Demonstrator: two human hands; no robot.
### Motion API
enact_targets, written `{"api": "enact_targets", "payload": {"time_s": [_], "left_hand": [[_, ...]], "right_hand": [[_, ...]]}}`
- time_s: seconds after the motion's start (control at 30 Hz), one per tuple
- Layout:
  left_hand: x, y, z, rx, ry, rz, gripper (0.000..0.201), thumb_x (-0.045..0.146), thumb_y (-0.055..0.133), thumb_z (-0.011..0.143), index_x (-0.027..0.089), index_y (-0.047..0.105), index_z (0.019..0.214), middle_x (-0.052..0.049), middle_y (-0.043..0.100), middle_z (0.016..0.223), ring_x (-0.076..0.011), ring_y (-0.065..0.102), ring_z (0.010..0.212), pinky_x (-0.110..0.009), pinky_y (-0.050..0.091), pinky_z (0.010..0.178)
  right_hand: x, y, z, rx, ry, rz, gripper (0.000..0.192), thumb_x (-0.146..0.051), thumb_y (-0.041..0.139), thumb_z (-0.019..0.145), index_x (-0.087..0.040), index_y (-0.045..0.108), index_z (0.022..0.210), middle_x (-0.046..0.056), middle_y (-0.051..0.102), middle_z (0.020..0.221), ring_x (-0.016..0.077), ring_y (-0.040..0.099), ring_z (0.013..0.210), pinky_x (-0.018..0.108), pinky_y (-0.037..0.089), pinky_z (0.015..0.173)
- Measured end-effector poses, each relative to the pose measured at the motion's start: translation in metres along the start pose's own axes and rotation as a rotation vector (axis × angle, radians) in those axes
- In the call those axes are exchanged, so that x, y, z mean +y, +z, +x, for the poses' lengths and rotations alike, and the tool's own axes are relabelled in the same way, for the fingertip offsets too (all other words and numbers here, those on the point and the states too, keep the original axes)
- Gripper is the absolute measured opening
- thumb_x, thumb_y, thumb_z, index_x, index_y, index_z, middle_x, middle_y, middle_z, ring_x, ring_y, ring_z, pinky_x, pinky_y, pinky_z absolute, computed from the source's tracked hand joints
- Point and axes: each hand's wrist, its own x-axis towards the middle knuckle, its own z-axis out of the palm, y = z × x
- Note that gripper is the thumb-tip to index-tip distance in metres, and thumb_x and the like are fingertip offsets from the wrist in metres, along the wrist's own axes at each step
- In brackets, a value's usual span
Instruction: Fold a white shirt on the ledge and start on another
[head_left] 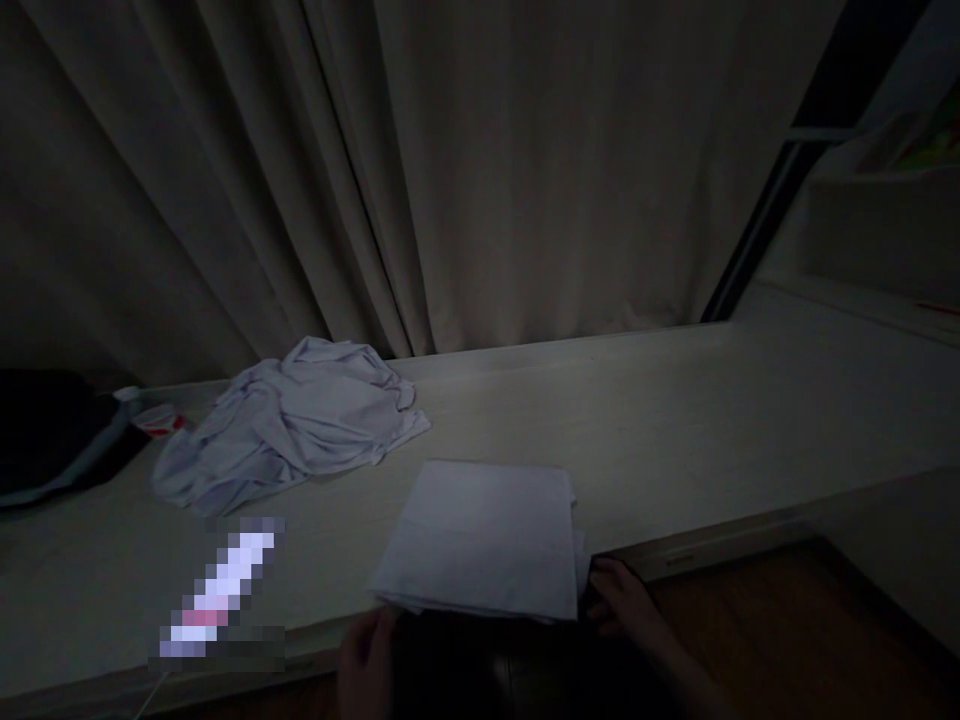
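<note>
A folded white cloth [480,540] lies in a flat, roughly square stack at the table's front edge, with some layers sticking out on its right. At its near left corner, my left hand [366,655] has curled fingers that seem to pinch the cloth's edge; dim light blurs the contact. Beside the near right corner is my right hand [626,605], its fingers apart and close to the loose layers. Farther back on the left, a crumpled white garment [300,425] is spread in loose folds, apart from both hands.
The pale table [637,410] runs along a long curtain [540,170]. A phone-like bright, pixelated object [221,590] with a cable lies at the front left. Behind it are a dark bag [60,440] and a small red-and-white item [159,420]. A shelf unit [877,230] stands right.
</note>
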Motion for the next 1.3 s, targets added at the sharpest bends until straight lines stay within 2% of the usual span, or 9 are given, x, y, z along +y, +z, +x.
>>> {"api": "enact_targets", "payload": {"time_s": [0.17,0.23,0.3,0.47,0.7,0.83,0.97,1.1,1.3], "left_hand": [[-0.046,0.066,-0.079,-0.612,-0.294,0.066,0.069,0.071,0.068,0.048,0.018,0.063,0.091,-0.01,0.069,0.09,-0.0235,0.064,0.077,-0.034,0.052,0.065],[-0.06,0.094,-0.096,-0.728,-0.396,0.013,0.073,0.075,0.066,0.047,0.018,0.063,0.093,-0.011,0.068,0.092,-0.0211,0.064,0.075,-0.032,0.05,0.064],[-0.067,0.115,-0.103,-0.778,-0.456,-0.055,0.072,0.075,0.064,0.05,0.018,0.061,0.095,-0.009,0.068,0.092,-0.018,0.063,0.072,-0.029,0.047,0.063],[-0.064,0.141,-0.103,-0.703,-0.552,-0.206,0.057,0.06,0.071,0.059,0.021,0.056,0.098,-0.009,0.067,0.102,-0.0189,0.065,0.082,-0.029,0.045,0.066],[-0.06,0.145,-0.114,-0.653,-0.642,-0.469,0.044,0.041,0.071,0.069,0.022,0.053,0.105,-0.01,0.061,0.122,-0.0237,0.061,0.108,-0.036,0.047,0.089],[-0.063,0.152,-0.118,-0.679,-0.7,-0.476,0.041,0.037,0.069,0.072,0.023,0.051,0.106,-0.009,0.062,0.121,-0.0233,0.062,0.108,-0.036,0.048,0.091],[-0.062,0.16,-0.119,-0.604,-0.689,-0.465,0.032,0.036,0.071,0.071,0.021,0.054,0.093,-0.007,0.068,0.104,-0.0204,0.066,0.096,-0.035,0.05,0.088],[-0.051,0.163,-0.12,-0.573,-0.692,-0.533,0.031,0.031,0.069,0.072,0.02,0.055,0.097,-0.006,0.069,0.103,-0.0195,0.066,0.093,-0.034,0.051,0.086],[-0.044,0.17,-0.124,-0.555,-0.722,-0.607,0.036,0.028,0.068,0.071,0.019,0.057,0.104,-0.006,0.07,0.105,-0.0187,0.066,0.093,-0.031,0.05,0.084]], "right_hand": [[-0.013,-0.002,0.02,0.012,-0.041,-0.146,0.039,-0.043,0.058,0.072,-0.019,0.049,0.101,0.004,0.064,0.081,0.0108,0.058,0.044,0.021,0.038,0.036],[-0.015,0.0,0.022,0.005,-0.066,-0.21,0.033,-0.039,0.057,0.073,-0.018,0.051,0.097,0.0,0.062,0.073,0.0103,0.057,0.042,0.019,0.036,0.035],[-0.019,0.001,0.024,-0.013,-0.088,-0.259,0.027,-0.036,0.055,0.074,-0.018,0.052,0.094,-0.002,0.06,0.067,0.0098,0.056,0.042,0.019,0.036,0.034],[-0.028,0.001,0.033,-0.026,-0.123,-0.317,0.02,-0.035,0.051,0.078,-0.018,0.053,0.087,-0.005,0.059,0.059,0.0099,0.053,0.039,0.02,0.037,0.035],[-0.036,0.0,0.051,-0.029,-0.148,-0.323,0.043,-0.034,0.053,0.078,-0.015,0.044,0.116,-0.006,0.057,0.056,0.0136,0.056,0.042,0.022,0.039,0.037],[-0.036,-0.002,0.056,-0.064,-0.146,-0.381,0.024,-0.034,0.055,0.078,-0.017,0.054,0.095,-0.003,0.061,0.064,0.0115,0.056,0.045,0.021,0.039,0.039],[-0.039,-0.004,0.056,-0.017,-0.251,-0.472,0.016,-0.034,0.056,0.077,-0.018,0.056,0.076,0.0,0.063,0.069,0.0139,0.059,0.06,0.023,0.043,0.05],[-0.049,-0.003,0.054,0.009,-0.358,-0.523,0.015,-0.033,0.056,0.076,-0.019,0.059,0.075,0.003,0.065,0.076,0.0164,0.06,0.071,0.025,0.045,0.06],[-0.055,0.001,0.058,-0.023,-0.238,-0.429,0.015,-0.034,0.057,0.074,-0.019,0.057,0.074,-0.001,0.061,0.061,0.0141,0.057,0.057,0.024,0.043,0.052]]}}
